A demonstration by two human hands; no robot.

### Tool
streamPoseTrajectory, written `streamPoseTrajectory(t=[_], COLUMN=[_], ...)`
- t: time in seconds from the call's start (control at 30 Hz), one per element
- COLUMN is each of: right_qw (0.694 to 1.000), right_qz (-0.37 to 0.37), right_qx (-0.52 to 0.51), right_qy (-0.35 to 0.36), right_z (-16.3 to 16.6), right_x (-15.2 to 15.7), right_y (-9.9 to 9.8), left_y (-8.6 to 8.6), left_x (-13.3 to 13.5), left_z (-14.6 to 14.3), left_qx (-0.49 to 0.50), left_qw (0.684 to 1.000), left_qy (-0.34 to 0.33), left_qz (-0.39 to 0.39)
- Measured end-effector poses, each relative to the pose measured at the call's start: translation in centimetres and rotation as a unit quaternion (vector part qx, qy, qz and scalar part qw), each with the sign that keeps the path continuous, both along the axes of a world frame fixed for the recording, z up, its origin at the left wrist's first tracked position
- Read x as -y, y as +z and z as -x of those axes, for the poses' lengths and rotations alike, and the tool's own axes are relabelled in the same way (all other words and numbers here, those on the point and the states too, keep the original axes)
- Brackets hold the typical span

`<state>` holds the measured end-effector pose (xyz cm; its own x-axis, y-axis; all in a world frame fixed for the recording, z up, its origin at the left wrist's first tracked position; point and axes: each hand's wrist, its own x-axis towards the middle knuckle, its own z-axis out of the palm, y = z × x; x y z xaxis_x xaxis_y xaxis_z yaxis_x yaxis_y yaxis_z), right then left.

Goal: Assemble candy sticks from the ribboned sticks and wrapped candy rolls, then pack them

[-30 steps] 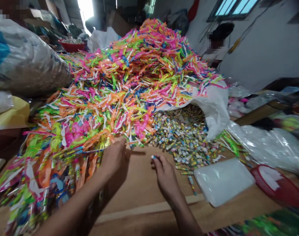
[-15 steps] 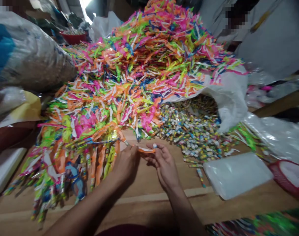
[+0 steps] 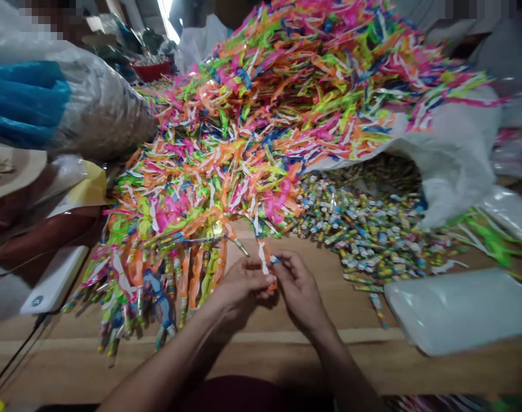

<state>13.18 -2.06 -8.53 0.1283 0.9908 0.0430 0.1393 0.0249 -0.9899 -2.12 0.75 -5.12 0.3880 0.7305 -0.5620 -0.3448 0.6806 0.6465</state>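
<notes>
1. The left hand (image 3: 242,286) and the right hand (image 3: 299,287) are both closed in a pinch, their fingertips meeting at lower centre of the frame.
2. Between them they grasp an orange-and-white ribbon (image 3: 266,266), its end rising above the fingers; a small printed tube (image 3: 274,260) sits at the right hand's fingertips.
3. Just left of the hands, the tails of a huge heap of multicoloured ribbon-tied sticks (image 3: 261,114) fan over the wooden table (image 3: 269,366); the heap fills the upper centre.
4. To the right, loose printed tubes (image 3: 363,229) spill from a white woven sack (image 3: 458,166).
5. A white plastic pack (image 3: 458,312) lies at lower right; a bulging plastic sack (image 3: 93,109) sits upper left.
</notes>
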Motion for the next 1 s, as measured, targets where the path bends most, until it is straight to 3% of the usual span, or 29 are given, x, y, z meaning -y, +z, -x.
streamPoseTrajectory(t=[0.2, 0.4, 0.73, 0.9, 1.0], right_qw=[0.993, 0.993, 0.994, 0.991, 0.995], right_qz=[-0.059, -0.043, -0.05, -0.059, -0.024], right_qx=[0.088, 0.106, 0.095, 0.117, 0.088], right_qy=[-0.053, -0.007, -0.031, -0.033, -0.037], right_z=[-0.2, -0.2, 0.7, 0.6, 0.4], right_x=[0.5, 1.9, 1.9, 1.9, 1.8], right_y=[0.0, 1.0, 1.0, 1.4, 1.1], left_y=[-0.1, 0.4, 1.9, 1.8, 1.8], left_x=[-0.3, -0.7, -0.5, -0.7, -0.8], left_z=[-0.8, -1.2, -2.1, -1.9, -1.5], left_qx=[0.027, 0.011, -0.044, -0.089, -0.136], left_qw=[0.996, 0.989, 0.984, 0.981, 0.977], left_qy=[0.072, 0.134, 0.159, 0.146, 0.119], left_qz=[-0.033, -0.066, -0.071, -0.096, -0.117])
